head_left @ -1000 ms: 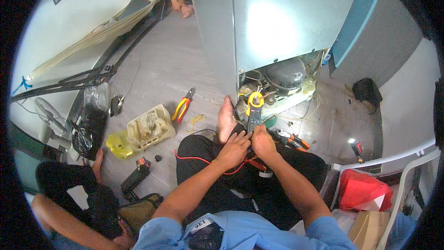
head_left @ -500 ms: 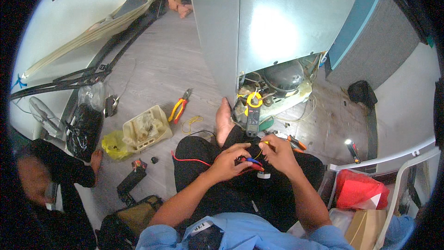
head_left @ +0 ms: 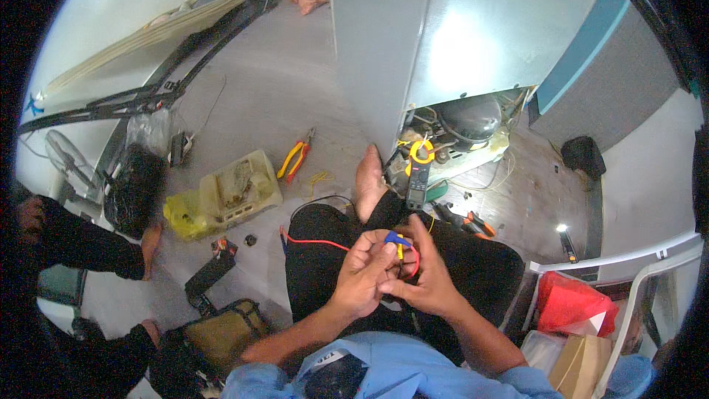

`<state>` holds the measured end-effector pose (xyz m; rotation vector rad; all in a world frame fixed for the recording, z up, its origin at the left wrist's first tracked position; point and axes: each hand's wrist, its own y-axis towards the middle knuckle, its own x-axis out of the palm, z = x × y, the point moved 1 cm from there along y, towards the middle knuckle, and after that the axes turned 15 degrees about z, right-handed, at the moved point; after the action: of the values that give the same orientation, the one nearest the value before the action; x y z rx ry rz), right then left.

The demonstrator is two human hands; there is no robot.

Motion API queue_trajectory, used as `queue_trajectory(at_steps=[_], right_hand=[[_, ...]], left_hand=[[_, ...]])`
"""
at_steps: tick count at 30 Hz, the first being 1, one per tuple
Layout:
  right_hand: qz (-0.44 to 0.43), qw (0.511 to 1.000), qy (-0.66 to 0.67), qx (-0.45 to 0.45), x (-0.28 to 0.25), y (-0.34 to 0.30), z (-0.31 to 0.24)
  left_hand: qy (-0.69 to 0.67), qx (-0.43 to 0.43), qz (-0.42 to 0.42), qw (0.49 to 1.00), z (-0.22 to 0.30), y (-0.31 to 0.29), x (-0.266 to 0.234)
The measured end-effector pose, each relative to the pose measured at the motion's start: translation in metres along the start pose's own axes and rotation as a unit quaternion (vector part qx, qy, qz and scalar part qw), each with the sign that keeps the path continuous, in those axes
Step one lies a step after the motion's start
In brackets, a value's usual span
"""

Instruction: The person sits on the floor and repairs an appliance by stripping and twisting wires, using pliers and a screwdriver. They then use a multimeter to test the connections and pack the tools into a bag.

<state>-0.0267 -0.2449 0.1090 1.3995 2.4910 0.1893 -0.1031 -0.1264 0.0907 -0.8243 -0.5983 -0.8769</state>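
Over my lap, my left hand [head_left: 363, 272] pinches a small blue-and-yellow piece [head_left: 398, 239] between thumb and fingers; its exact kind is unclear. A red wire [head_left: 317, 241] runs in from my left knee and loops beside that piece. Close against it, my right hand [head_left: 428, 284] has its fingers stretched out along the red loop, slightly blurred, with its thumb near the left fingers. Beyond my hands, a yellow-and-grey clamp meter [head_left: 418, 183] leans by the opening at the base of a grey cabinet. A dark round compressor [head_left: 470, 120] sits inside that opening.
Red-and-yellow pliers [head_left: 295, 155] and a cream basket [head_left: 244, 188] lie on the floor at left. Orange-handled pliers [head_left: 480, 224] rest beyond my right knee. A lit torch [head_left: 566, 242] stands farther right. Another person's dark-clothed leg [head_left: 96, 236] is at far left.
My hands have come together, and the right one has opened from a pinch and turned. The blue-and-yellow piece now stands up in my left fingers. The whole view has shifted slightly.
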Motion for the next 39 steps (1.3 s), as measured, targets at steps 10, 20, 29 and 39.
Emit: queue_trajectory(at_steps=[10, 20, 29, 39], right_hand=[[-0.105, 0.986, -0.112, -0.071, -0.007, 0.014, -0.088], [-0.151, 0.984, -0.089, 0.044, -0.008, 0.014, -0.087], [-0.294, 0.942, -0.114, -0.116, -0.010, 0.020, -0.041], [-0.117, 0.950, -0.091, -0.273, 0.043, 0.105, -0.089]], left_hand=[[-0.001, 0.069, -0.140, 0.988, 0.108, -0.015, -0.010], [0.411, 0.212, -0.390, 0.796, 0.071, -0.015, -0.024], [-0.191, 0.217, -0.194, 0.937, 0.183, -0.078, 0.013], [0.729, -0.043, -0.168, 0.662, 0.243, -0.065, 0.034]])
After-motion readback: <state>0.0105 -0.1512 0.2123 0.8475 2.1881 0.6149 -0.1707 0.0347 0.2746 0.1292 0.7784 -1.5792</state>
